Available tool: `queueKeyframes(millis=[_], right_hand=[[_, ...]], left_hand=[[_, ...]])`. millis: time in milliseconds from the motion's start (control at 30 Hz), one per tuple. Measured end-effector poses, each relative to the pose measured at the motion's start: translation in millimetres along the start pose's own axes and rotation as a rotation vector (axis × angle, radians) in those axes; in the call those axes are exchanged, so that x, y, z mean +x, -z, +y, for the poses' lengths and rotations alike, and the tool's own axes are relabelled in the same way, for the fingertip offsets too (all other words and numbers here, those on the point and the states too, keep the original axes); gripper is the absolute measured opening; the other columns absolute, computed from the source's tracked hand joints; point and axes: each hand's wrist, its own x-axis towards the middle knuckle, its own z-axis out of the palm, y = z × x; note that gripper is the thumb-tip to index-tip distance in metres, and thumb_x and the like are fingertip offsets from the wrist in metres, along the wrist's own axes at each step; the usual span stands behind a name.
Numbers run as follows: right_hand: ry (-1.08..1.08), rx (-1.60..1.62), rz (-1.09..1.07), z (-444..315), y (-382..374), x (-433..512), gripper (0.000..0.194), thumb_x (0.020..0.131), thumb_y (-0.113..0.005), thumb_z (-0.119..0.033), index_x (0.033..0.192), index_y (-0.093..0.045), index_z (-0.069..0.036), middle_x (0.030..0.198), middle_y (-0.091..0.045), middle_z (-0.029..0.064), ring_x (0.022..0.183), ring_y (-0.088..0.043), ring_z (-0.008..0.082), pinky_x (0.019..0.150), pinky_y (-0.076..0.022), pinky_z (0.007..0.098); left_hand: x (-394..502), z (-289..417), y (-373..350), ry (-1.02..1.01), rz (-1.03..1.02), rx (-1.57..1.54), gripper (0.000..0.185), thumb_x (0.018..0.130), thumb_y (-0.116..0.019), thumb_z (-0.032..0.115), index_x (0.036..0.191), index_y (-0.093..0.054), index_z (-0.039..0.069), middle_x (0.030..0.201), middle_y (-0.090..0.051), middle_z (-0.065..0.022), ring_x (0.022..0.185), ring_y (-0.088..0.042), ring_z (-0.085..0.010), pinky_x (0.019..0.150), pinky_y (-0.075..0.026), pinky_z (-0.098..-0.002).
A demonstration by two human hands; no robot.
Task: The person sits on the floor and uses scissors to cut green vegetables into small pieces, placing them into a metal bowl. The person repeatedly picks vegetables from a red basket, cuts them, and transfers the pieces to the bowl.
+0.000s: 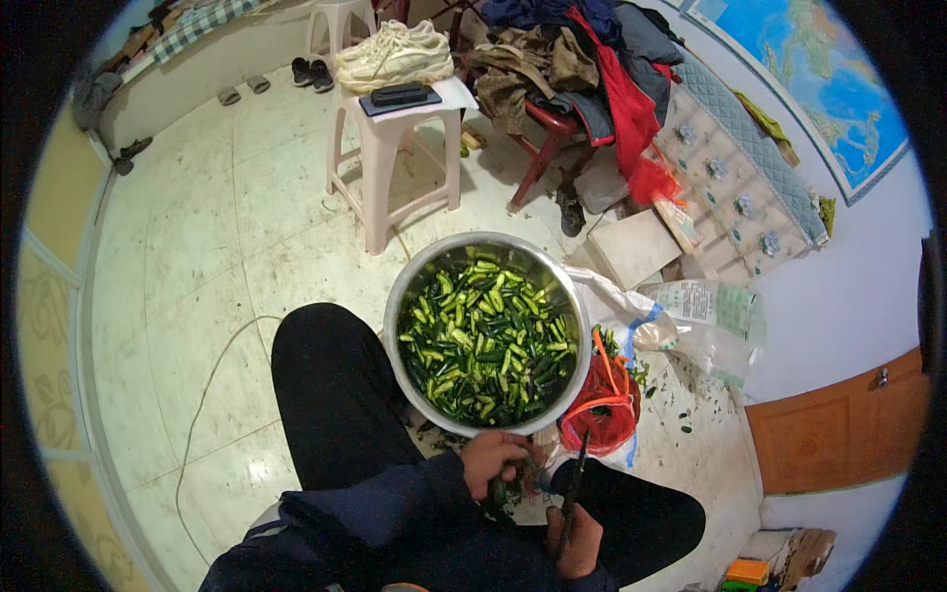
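Observation:
A large metal basin stands on the floor, with many cut green cucumber pieces in it. Just below its near rim is my left hand, fingers bent, beside a dark green bunch; whether the fingers hold any of it cannot be made out. My right hand is closed around a dark, narrow knife-like tool that points up towards the basin. To the right of the basin lies a red mesh bag with an orange-red rim.
A pale plastic stool with light shoes and a dark case stands beyond the basin. Clothes are heaped on a red chair. Plastic packaging and a white box lie at the right. A thin cable crosses the floor.

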Motion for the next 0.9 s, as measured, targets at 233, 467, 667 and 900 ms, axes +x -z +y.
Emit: queueKeyframes(millis=[233, 467, 667, 900], right_hand=[[0.185, 0.145, 0.314, 12, -4, -26, 0.036, 0.080, -0.076, -0.034, 0.089, -0.055, -0.006, 0.064, -0.054, 0.0124, 0.058, -0.058, 0.0329, 0.050, -0.0434, 0.0412], [-0.061, 0.090, 0.001, 16, 21, -58, 0.010, 0.093, -0.056, -0.001, 0.101, -0.060, 0.002, 0.089, -0.066, 0.0227, 0.079, -0.067, 0.0364, 0.067, -0.0515, 0.0416], [-0.129, 0.102, 0.005, 62, 22, -88, 0.018, 0.088, -0.061, -0.005, 0.105, -0.059, 0.001, 0.089, -0.068, 0.0240, 0.084, -0.068, 0.0418, 0.067, -0.0526, 0.0419], [-0.224, 0.109, -0.001, 39, 31, -86, 0.012, 0.088, -0.061, -0.007, 0.097, -0.056, -0.001, 0.083, -0.066, 0.0220, 0.081, -0.068, 0.0391, 0.066, -0.0523, 0.0403]], left_hand=[[-29, -1, -46, 0.239, -0.064, 0.022, 0.035, 0.097, -0.062, 0.023, 0.123, -0.057, 0.002, 0.103, -0.070, -0.0049, 0.062, -0.051, -0.0058, 0.048, -0.038, -0.0222], [-29, -11, -52, 0.146, 0.107, 0.117, 0.033, 0.092, -0.068, 0.018, 0.121, -0.064, 0.004, 0.079, -0.064, -0.0017, 0.054, -0.048, -0.0072, 0.045, -0.037, -0.0235], [-30, -4, -61, 0.204, 0.012, 0.099, 0.035, 0.093, -0.065, 0.013, 0.126, -0.057, 0.004, 0.100, -0.063, -0.0075, 0.057, -0.048, -0.0083, 0.049, -0.040, -0.0244], [-32, -6, -71, 0.127, -0.050, 0.075, 0.036, 0.094, -0.063, 0.009, 0.128, -0.056, 0.003, 0.103, -0.064, -0.0058, 0.056, -0.047, -0.0061, 0.048, -0.040, -0.0211]])
